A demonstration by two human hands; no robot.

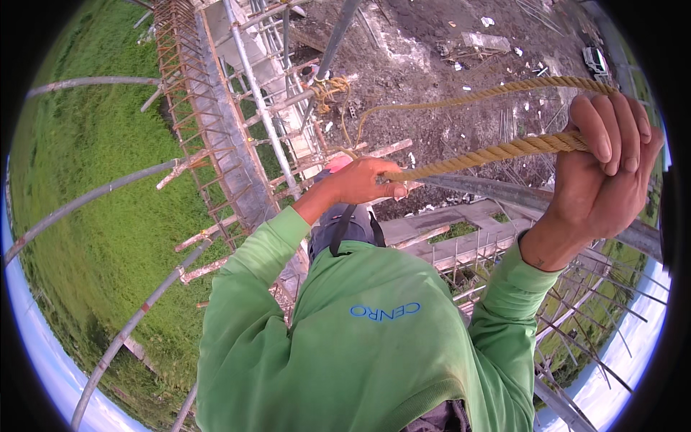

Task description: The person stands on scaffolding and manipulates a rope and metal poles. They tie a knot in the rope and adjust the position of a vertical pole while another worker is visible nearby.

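A tan twisted rope (497, 152) runs taut between my two hands, high above the ground. My left hand (362, 181) is closed round its lower end in front of my waist. Raised at the right, my right hand (612, 147) grips the same rope with fingers curled over it. From the right hand a second length of the rope loops back leftward and drops toward a scaffold pole (337, 39). A bundle of orange-yellow rope (330, 92) is wrapped round the scaffold there. Both forearms are in green sleeves.
Metal scaffold pipes (259, 93) stand around me, and a thick pipe (497, 191) passes behind the rope at the right. Rebar cages (180, 65) line a concrete beam (227, 137) at the left. Far below lie muddy ground (446, 93), grass (93, 216) and a white vehicle (595, 61).
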